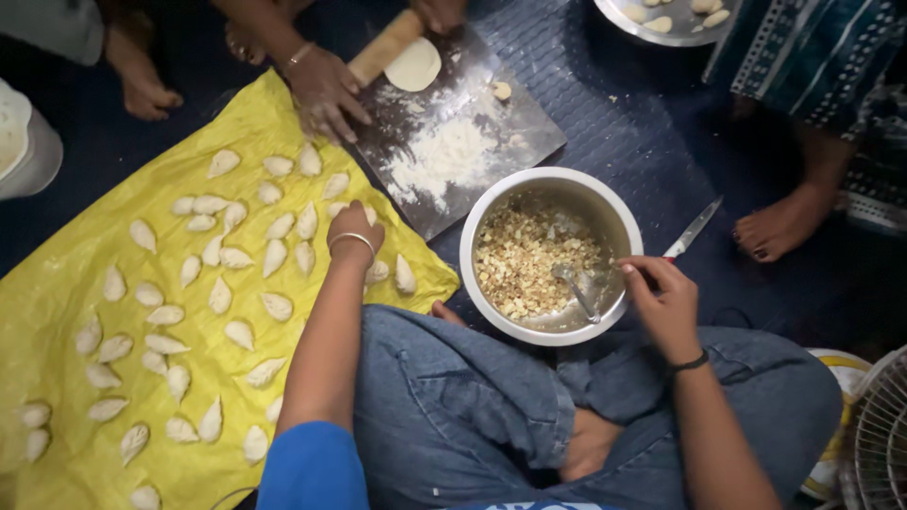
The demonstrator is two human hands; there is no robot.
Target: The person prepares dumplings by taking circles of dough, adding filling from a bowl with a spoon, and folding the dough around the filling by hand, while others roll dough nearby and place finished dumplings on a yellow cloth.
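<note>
Denim-clad crossed legs (pixel 491 406) fill the foreground. Just beyond, the left hand (pixel 354 227) lies on the yellow sheet (pixel 66 283), fingers curled over one dumpling among roughly forty laid out in loose rows. The right hand (pixel 661 297), loosely curled, touches the rim of one steel bowl (pixel 477 236) holding crumbly filling and one spoon (pixel 574 288). One knife (pixel 694 229) lies just beside it; a floured board (pixel 453 142) crowds the sheet's far edge.

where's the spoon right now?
Head view, right of centre: the spoon lies inside the steel bowl, on its right side, bowl end in the crumbly filling and handle pointing toward the right hand at the rim.
</note>
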